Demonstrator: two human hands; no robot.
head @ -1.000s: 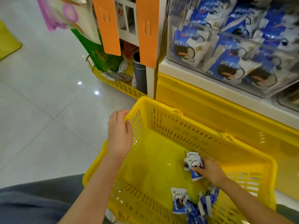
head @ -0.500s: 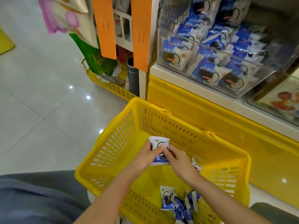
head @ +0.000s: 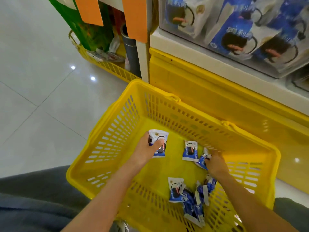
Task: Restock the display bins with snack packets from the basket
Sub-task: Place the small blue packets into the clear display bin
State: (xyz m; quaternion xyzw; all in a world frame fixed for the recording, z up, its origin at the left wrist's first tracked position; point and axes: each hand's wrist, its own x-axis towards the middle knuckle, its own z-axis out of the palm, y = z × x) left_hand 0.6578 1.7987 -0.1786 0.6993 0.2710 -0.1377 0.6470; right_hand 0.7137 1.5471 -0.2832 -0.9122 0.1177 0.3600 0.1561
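Observation:
A yellow plastic basket (head: pixel 117 118) stands on the floor against the display shelf. Inside it my left hand (head: pixel 147 149) grips a blue-and-white snack packet (head: pixel 159 139), lifted a little off the basket floor. My right hand (head: pixel 215 163) is down at the basket's right side with its fingers closed on another packet (head: pixel 201 160). One loose packet (head: pixel 189 150) lies between my hands. Several more packets (head: pixel 189 196) lie heaped near the front wall. Above, a clear display bin (head: pixel 209 46) holds the same blue packets.
A yellow cabinet front (head: pixel 209 91) rises right behind the basket. A second yellow basket (head: pixel 108 66) with a green bag and a grey tube stands at the back left. Two orange tags hang above it. Glossy tiled floor (head: pixel 41 81) spreads to the left.
The packet held by both hands has stayed in my left hand. My right hand has dropped to the right and taken hold of another packet. The view has moved closer to the basket.

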